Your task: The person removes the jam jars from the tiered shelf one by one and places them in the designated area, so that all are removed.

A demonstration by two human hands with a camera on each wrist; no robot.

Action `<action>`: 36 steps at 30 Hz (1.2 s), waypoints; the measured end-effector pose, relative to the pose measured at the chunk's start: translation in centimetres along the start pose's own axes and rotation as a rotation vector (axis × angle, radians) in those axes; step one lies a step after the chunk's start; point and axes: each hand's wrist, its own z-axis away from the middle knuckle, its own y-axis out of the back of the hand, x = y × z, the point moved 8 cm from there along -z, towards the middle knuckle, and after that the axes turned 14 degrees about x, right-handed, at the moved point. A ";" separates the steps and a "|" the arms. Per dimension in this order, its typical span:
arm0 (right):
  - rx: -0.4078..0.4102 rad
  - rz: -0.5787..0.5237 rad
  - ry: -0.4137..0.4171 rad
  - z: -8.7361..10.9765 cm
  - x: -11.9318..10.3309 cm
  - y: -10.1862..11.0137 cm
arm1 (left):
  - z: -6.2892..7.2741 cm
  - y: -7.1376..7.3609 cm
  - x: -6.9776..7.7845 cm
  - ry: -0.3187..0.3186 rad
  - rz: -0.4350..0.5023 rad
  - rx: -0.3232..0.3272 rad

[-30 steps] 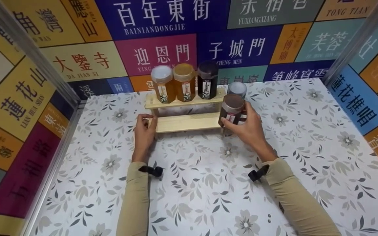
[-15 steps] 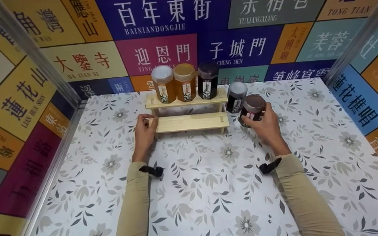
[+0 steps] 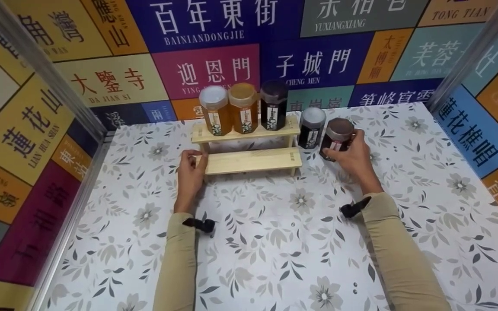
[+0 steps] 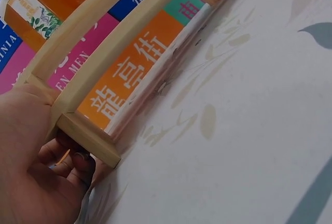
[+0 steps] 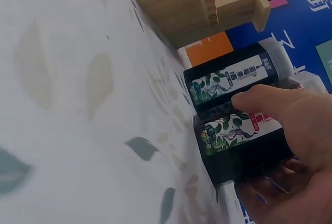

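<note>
My left hand [image 3: 192, 172] grips the left end of a two-step wooden display rack [image 3: 251, 161]; the left wrist view shows its fingers curled by the rack's end leg [image 4: 91, 140]. With thumb and fingers, my right hand [image 3: 356, 156] holds a dark jar with a brownish lid [image 3: 339, 127], right of the rack. It stands upright on the table, beside a second dark jar with a pale lid [image 3: 311, 129]. In the right wrist view the held jar [image 5: 244, 156] and its neighbour [image 5: 228, 81] sit close together, bases at the cloth.
On the rack's upper step stand an amber jar with a white lid [image 3: 215, 112], an amber jar with a yellow lid [image 3: 244, 110] and a dark jar [image 3: 273, 107]. The lower step is bare. Behind rises a colourful sign-covered wall [image 3: 214, 71]; a floral cloth [image 3: 249, 250] covers the table.
My right hand has carried the dark jar from the right end of the rack's lower step rightward, then slightly back, beside the pale-lidded jar. My left hand has stayed on the rack.
</note>
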 end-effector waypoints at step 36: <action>0.152 -0.055 0.081 -2.4 -4.2 0.3 | -0.1 -0.1 -0.2 -0.015 0.056 -0.007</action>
